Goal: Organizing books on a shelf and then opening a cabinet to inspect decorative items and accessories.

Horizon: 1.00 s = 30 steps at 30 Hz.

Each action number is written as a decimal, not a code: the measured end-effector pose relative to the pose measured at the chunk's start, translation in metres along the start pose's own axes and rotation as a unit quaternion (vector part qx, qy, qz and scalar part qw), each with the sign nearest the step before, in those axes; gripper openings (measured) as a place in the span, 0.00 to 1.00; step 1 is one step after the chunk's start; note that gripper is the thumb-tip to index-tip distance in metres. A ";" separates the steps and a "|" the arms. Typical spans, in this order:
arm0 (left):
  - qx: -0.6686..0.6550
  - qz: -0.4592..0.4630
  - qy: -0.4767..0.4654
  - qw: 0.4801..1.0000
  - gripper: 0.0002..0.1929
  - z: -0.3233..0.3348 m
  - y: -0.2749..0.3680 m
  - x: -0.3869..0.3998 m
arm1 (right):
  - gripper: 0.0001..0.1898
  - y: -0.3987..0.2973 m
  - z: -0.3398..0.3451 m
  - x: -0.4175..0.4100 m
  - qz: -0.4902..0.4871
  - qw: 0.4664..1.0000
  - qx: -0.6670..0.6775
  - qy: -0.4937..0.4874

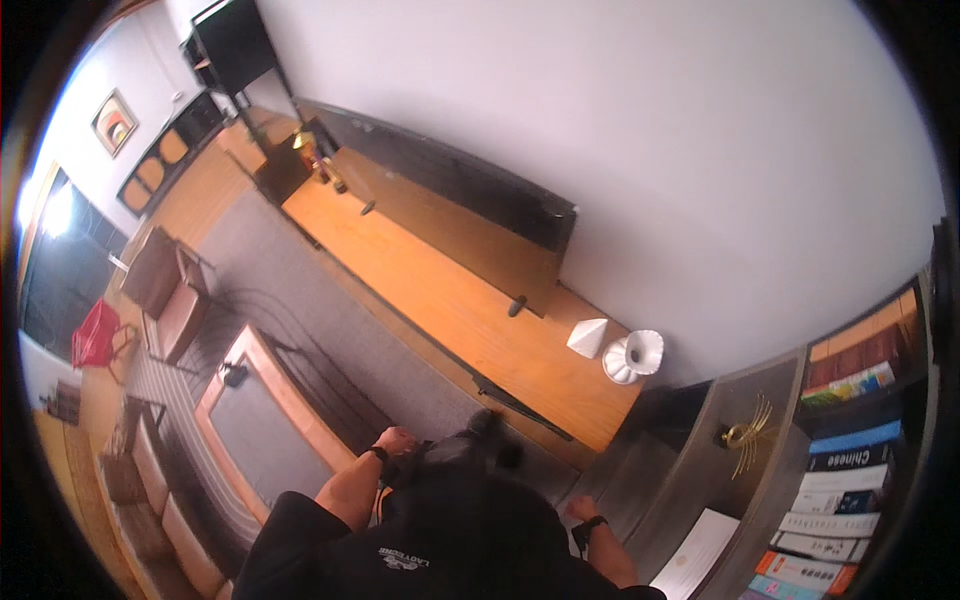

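Observation:
My left hand [394,440] hangs at the left of my dark-clothed body, near the corner of a coffee table with a pale wooden frame [300,401]. Its fingers are partly hidden, and nothing can be made out in it. On the other side, my right hand [581,508] is beside the dark cabinet [645,480]; its fingers look bent, and any contact is unclear. Each wrist wears a black band. Ahead of me, a long wooden TV console [450,307] carries a television [457,202], a white faceted ornament [588,338] and a white fluted vase [630,356].
Shelves on the right hold several books [832,502], a gold ornament [746,436] and a flat white item [697,555]. A sofa [165,517], a brown armchair [169,292] and a red chair [97,335] stand left. Grey carpet [330,300] runs alongside the console.

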<state>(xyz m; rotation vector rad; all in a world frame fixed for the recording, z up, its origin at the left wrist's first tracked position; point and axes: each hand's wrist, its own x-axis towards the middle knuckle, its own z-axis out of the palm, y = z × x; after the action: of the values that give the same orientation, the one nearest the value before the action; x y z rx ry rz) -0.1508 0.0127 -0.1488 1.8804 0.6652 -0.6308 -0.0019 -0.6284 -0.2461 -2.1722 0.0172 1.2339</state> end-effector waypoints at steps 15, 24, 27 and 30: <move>-0.310 -0.230 0.174 0.906 0.18 0.013 -0.044 -0.125 | 0.13 -0.213 -0.050 0.066 0.029 0.997 0.012 -0.075; -0.424 -0.242 0.216 0.845 0.17 -0.053 -0.107 -0.141 | 0.13 -0.341 0.020 0.104 0.061 0.991 -0.085 -0.089; -0.463 -0.249 0.212 0.824 0.16 -0.086 -0.132 -0.144 | 0.12 -0.395 0.044 0.127 0.064 0.987 -0.070 -0.127; -0.479 -0.259 0.220 0.809 0.14 -0.123 -0.159 -0.146 | 0.12 -0.461 0.080 0.145 0.013 0.990 -0.094 -0.103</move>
<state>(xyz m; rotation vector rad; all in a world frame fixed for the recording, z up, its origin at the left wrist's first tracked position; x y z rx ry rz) -0.3480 0.1571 -0.1058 0.8534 1.4978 -0.0875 0.1598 -0.1760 -0.1500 -2.1949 -0.1640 1.5230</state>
